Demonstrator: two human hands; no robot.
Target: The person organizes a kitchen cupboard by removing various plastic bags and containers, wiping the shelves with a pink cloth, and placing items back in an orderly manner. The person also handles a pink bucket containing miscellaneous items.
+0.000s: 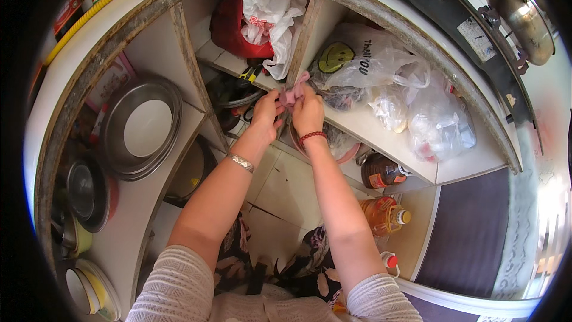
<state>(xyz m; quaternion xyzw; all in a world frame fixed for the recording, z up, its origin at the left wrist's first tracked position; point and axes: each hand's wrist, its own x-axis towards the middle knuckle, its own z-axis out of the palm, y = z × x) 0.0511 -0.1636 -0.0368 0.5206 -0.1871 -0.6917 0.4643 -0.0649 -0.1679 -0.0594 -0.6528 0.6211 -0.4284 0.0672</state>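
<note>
Both hands meet at the front edge of an upright cabinet divider (305, 38). My right hand (309, 109) grips a bunched pink cloth (292, 94) against that edge. On the cloth's left side, my left hand (267, 114) has its fingertips at the fabric; whether they pinch it is hard to make out. Behind the hands, a red container (225, 31) with a crumpled white plastic bag (272, 4) stands in the middle compartment. To the right, a clear plastic bag (380, 60) with a smiley print lies on a shelf (393, 143). A pink-rimmed basin (346, 156) is partly hidden below my right wrist.
Stacked metal basins (114, 143), dark pans (85, 192) and plates (105, 295) occupy the left shelf. Bottles of dark liquid (373, 170) and cooking oil (377, 214) stand low on the right. A black gas stove (447, 13) and a metal pot (518, 18) sit above, on the counter.
</note>
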